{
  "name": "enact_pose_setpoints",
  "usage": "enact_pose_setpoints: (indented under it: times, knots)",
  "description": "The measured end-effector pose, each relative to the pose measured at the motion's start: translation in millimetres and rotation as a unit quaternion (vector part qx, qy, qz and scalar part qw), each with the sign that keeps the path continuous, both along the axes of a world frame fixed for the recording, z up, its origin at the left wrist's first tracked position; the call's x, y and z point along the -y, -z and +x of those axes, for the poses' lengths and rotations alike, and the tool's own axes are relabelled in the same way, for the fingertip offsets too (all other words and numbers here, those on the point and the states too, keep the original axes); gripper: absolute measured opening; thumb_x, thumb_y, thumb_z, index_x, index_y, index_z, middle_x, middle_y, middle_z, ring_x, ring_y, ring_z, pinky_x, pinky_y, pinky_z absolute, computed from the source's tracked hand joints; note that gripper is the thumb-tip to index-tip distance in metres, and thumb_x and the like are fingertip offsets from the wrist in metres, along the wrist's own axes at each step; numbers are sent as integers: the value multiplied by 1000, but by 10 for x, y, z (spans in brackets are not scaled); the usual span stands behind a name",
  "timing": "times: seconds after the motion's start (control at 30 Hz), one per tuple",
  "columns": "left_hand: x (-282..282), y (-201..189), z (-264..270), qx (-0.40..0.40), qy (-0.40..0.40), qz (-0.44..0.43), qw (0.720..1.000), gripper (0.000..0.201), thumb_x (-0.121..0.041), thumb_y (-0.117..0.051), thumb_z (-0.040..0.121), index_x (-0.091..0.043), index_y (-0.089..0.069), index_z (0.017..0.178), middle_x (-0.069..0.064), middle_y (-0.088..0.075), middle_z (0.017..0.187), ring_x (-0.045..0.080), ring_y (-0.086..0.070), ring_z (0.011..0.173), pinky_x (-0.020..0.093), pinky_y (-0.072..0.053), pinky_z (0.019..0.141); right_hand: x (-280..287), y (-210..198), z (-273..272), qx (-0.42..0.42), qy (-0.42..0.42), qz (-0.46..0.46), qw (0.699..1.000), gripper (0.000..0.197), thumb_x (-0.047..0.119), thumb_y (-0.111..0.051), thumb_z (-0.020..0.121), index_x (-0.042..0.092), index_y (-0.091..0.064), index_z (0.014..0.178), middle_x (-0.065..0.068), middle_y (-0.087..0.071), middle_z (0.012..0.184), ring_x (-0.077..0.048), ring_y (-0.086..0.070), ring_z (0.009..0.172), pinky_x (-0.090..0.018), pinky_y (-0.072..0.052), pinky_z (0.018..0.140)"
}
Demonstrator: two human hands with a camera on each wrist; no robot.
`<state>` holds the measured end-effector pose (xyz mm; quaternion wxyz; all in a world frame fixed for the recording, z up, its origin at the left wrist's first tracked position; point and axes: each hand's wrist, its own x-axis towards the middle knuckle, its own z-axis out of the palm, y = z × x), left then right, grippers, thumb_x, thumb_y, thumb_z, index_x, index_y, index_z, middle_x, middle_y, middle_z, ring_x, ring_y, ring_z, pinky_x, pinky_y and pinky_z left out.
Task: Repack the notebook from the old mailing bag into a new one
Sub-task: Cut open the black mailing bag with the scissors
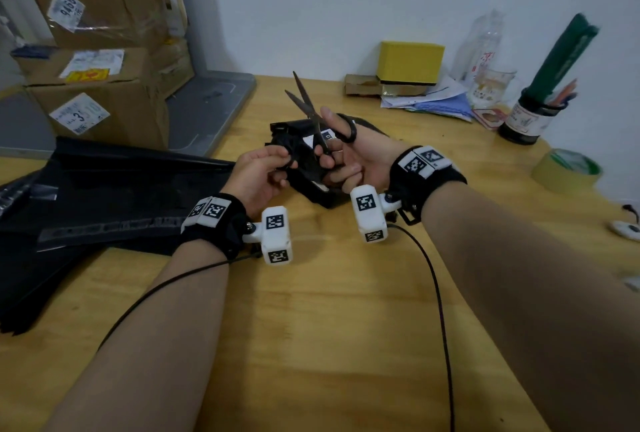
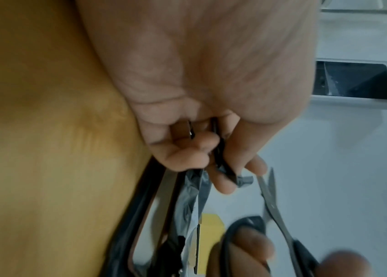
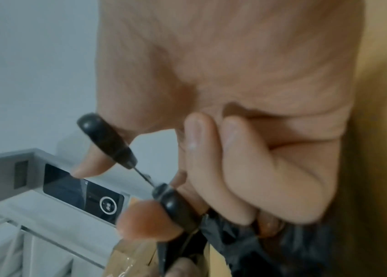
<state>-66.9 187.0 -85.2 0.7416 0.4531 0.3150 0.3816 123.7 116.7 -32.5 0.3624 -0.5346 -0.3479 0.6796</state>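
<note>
The old black mailing bag (image 1: 311, 185), with a white label, is lifted off the wooden table (image 1: 311, 327) at its middle. My left hand (image 1: 289, 163) pinches the bag's crumpled edge (image 2: 221, 163) between thumb and fingers. My right hand (image 1: 329, 140) holds the scissors (image 1: 308, 106), thumb through one black loop (image 3: 107, 138) and fingers through the other. The blades stand apart, pointing up and away, just right of the pinched edge (image 2: 272, 202). The notebook is hidden inside the bag. A stack of new black mailing bags (image 1: 104, 196) lies flat on the left.
Taped cardboard boxes (image 1: 104, 16) are stacked at the back left beside a grey scale (image 1: 207, 106). Along the back wall stand a yellow box (image 1: 410, 62), a glass mug (image 1: 491, 88) and a jar of pens (image 1: 530, 120). A tape roll (image 1: 566, 170) lies at the right.
</note>
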Motion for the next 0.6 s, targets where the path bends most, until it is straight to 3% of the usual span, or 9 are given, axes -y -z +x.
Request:
enact_pose_setpoints:
  times: [0.07, 0.17, 0.3, 0.4, 0.5, 0.6]
  knots:
    - [83, 19, -18, 5, -26, -13, 1000, 25, 4, -52, 94, -14, -59, 78, 9, -61, 70, 8, -41, 46, 20, -39, 48, 196, -19, 69, -6, 29, 14, 999, 54, 75, -64, 78, 21, -57, 84, 7, -51, 71, -7, -16, 49, -20, -12, 46]
    - [281, 29, -48, 1, -67, -22, 998, 24, 5, -51, 95, -12, -59, 80, 11, -61, 72, 7, -41, 43, 19, -41, 48, 482, -34, 170, 49, 123, 31, 991, 46, 66, -66, 84, 21, -60, 89, 7, -59, 72, -5, -26, 43, -17, -21, 36]
    - [561, 2, -89, -11, -124, -20, 992, 22, 1, -57, 95, -14, -63, 80, 10, -65, 78, 6, -45, 43, 18, -43, 47, 851, 54, 331, 127, 239, 15, 963, 29, 39, -63, 97, 14, -64, 111, 0, -73, 85, -6, -33, 47, -18, -30, 40]
    - [698, -65, -131, -81, -144, 40, 985, 16, -6, -61, 95, -19, -66, 87, 7, -70, 81, 9, -43, 46, 22, -39, 45, 1119, 86, 381, 191, 241, -54, 950, 19, 28, -61, 100, 11, -60, 108, -4, -72, 96, -9, -40, 49, -22, -38, 46]
    - [832, -170, -145, -158, -143, 119, 970, 14, -11, -64, 93, -22, -67, 102, 3, -74, 86, 11, -43, 50, 26, -39, 48, 1322, 4, 371, 209, 227, -80, 948, 23, 28, -53, 104, 5, -56, 104, -11, -74, 109, -15, -49, 57, -27, -44, 54]
    - [978, -275, -115, -184, -116, 148, 965, 16, -13, -65, 93, -22, -67, 106, 2, -75, 87, 11, -46, 55, 25, -42, 51, 1438, -99, 343, 211, 213, -74, 951, 27, 25, -47, 106, 2, -49, 119, -21, -72, 110, -19, -52, 52, -26, -49, 50]
